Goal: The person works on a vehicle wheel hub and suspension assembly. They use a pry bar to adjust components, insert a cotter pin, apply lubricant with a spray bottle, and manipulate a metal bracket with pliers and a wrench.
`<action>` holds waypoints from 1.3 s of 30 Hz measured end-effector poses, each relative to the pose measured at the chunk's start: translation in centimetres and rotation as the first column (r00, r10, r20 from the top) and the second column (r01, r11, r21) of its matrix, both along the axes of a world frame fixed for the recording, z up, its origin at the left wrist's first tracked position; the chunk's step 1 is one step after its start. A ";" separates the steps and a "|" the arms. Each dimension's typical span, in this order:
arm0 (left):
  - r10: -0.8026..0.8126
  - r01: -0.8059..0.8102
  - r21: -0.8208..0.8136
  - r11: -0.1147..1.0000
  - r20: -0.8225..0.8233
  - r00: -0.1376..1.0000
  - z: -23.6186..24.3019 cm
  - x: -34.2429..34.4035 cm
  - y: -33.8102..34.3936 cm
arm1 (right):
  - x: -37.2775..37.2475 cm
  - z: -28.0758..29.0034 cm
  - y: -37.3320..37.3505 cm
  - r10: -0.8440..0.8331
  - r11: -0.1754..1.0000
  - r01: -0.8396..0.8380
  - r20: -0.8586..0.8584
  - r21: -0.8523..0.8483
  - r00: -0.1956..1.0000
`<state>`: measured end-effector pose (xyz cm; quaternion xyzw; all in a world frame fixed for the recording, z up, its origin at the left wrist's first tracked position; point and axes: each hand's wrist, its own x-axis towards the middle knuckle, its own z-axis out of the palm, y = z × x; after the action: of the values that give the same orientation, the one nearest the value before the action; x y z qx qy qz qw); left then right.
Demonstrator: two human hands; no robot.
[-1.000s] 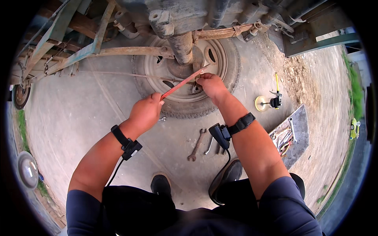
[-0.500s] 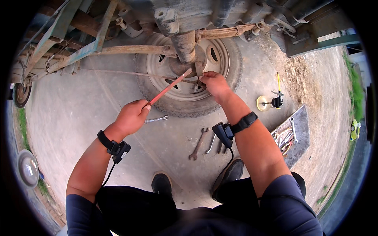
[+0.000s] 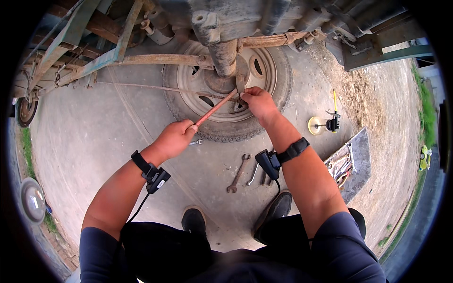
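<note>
left hand (image 3: 174, 137) shifted rightward within half a second, red bar (image 3: 214, 108) nearer right hand (image 3: 260, 105)

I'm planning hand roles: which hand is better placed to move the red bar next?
Probably the left hand: it grips the red bar near one end, while the right hand has its fingertips at the metal piece in front of the wheel.

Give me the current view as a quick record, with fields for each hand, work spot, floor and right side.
Left hand: closed around a red bar
Bar tip: close to a metal arm; contact unclear
Right hand: fingertips at the arm's lower end; exact grip hidden
Work spot: wheel, under a vehicle frame
Floor: rusty open-ended wrench, among other tools
Right side: black pump with yellow spout; metal tray holding tools
</note>
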<state>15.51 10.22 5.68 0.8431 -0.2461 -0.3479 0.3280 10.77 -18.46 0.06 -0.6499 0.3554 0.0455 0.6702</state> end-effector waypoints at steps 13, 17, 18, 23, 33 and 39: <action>-0.098 0.081 0.080 0.994 0.249 0.964 0.5 1.0 -0.3 | 0.1 0.3 -0.1 0.037 0.989 -0.039 -0.017 -0.142 0.999; -0.087 0.078 0.056 0.995 0.172 0.981 0.6 1.7 -0.8 | -0.7 -0.4 -0.5 0.082 0.991 -0.082 -0.007 -0.110 0.997; -0.098 0.088 0.062 0.994 0.184 0.978 0.9 2.1 -0.5 | -0.6 -0.1 -0.3 0.108 0.989 -0.114 -0.072 -0.092 0.992; -0.212 0.161 0.178 0.971 0.319 0.924 2.1 2.9 -0.1 | 0.3 0.6 0.1 -0.004 1.000 0.005 -0.025 0.008 1.000; -0.170 0.106 0.208 0.972 0.319 0.933 5.1 4.5 5.9 | 0.9 -0.1 0.9 -0.133 0.989 0.131 0.020 0.074 0.991; -0.109 0.087 0.123 0.989 0.190 0.976 3.5 2.8 4.5 | 0.8 0.9 1.5 -0.144 0.980 0.146 -0.024 0.135 0.989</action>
<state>18.27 14.71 9.21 0.8773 -0.2983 -0.2925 0.2362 11.60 -17.01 1.00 -0.5749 0.4024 0.0253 0.7120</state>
